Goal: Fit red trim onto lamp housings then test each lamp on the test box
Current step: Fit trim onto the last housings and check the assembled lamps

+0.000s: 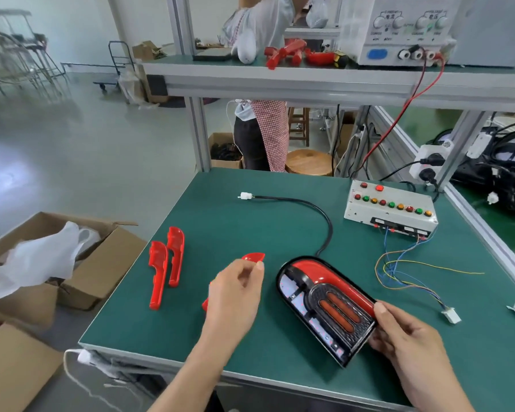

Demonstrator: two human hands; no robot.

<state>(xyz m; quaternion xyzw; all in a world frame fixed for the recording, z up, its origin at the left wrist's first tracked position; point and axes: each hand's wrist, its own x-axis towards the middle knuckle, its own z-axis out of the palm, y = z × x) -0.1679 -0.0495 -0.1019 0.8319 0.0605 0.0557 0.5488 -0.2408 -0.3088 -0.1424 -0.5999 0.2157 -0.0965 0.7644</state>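
A black lamp housing lies tilted on the green table, with one red trim fitted along its upper right edge. My right hand grips its near right end. My left hand holds a loose red trim piece, whose tip shows above the fingers. Two more red trims lie side by side to the left. The lamp's black cable ends in a white plug lying loose on the table. The grey test box with coloured buttons sits at the back right.
Thin coloured wires with a white connector trail from the test box. An open cardboard box with white wrap stands left of the table. A power supply sits on the upper shelf. A person in a checked apron stands behind the bench.
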